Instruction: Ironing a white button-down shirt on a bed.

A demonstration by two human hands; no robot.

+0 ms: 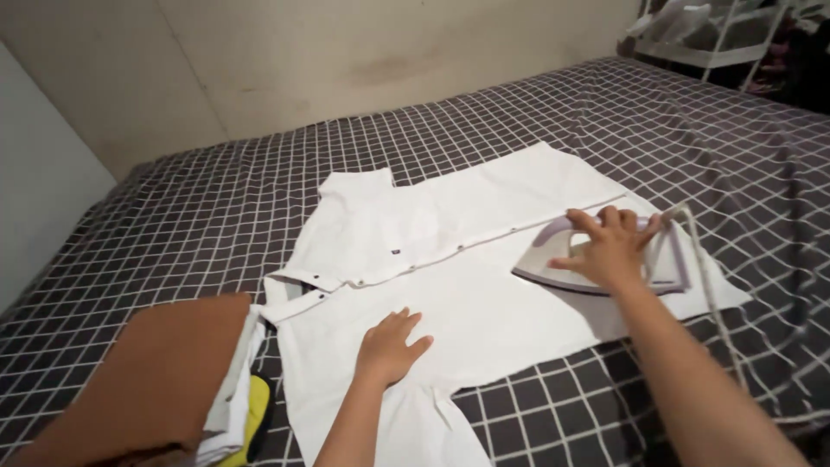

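A white button-up shirt (450,259) lies spread flat on a bed with a dark grey checked cover (216,216). My left hand (389,346) rests palm down on the shirt's near half, fingers apart. My right hand (609,246) grips the handle of a white and lilac iron (553,259), which sits flat on the shirt's right part near the hem. The iron's cord (709,285) runs from its back toward me along the right.
A stack of folded clothes (164,380), brown on top with white and yellow beneath, lies at the near left beside the shirt's collar. A beige wall (303,60) runs behind the bed. A white wire rack (718,43) stands at the far right.
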